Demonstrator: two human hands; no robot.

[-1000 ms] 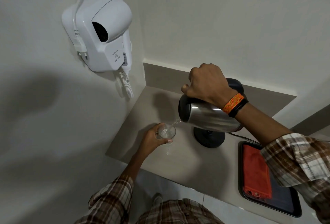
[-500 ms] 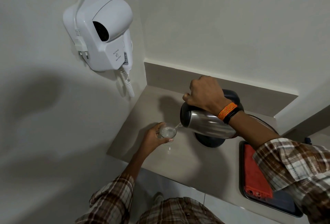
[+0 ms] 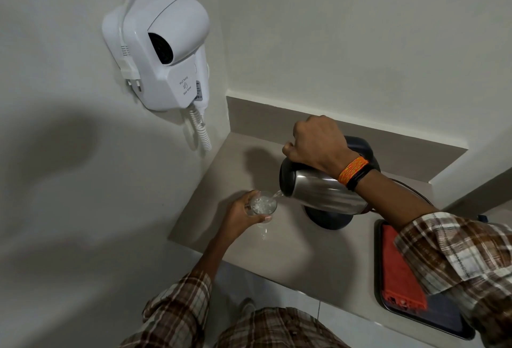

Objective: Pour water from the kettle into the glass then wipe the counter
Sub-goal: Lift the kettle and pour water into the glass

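Note:
A steel kettle (image 3: pixel 321 192) with a black lid and handle is tilted to the left above its round black base (image 3: pixel 328 218). My right hand (image 3: pixel 318 144) grips the handle from above. A thin stream of water runs from the spout into a clear glass (image 3: pixel 261 205). My left hand (image 3: pixel 239 216) holds that glass just above the beige counter (image 3: pixel 291 253), left of the kettle. Water is visible in the glass. An orange cloth (image 3: pixel 399 270) lies on a dark tray (image 3: pixel 443 322) at the right, partly hidden by my right sleeve.
A white wall-hung hair dryer (image 3: pixel 163 51) with a coiled cord hangs on the left wall above the counter's corner. The counter sits in a recess with walls at the left and back. The kettle's black cord (image 3: pixel 410 189) runs off to the right behind my forearm.
The kettle has come lower and closer to the glass and stays tilted. Water keeps running into the glass, which has barely moved.

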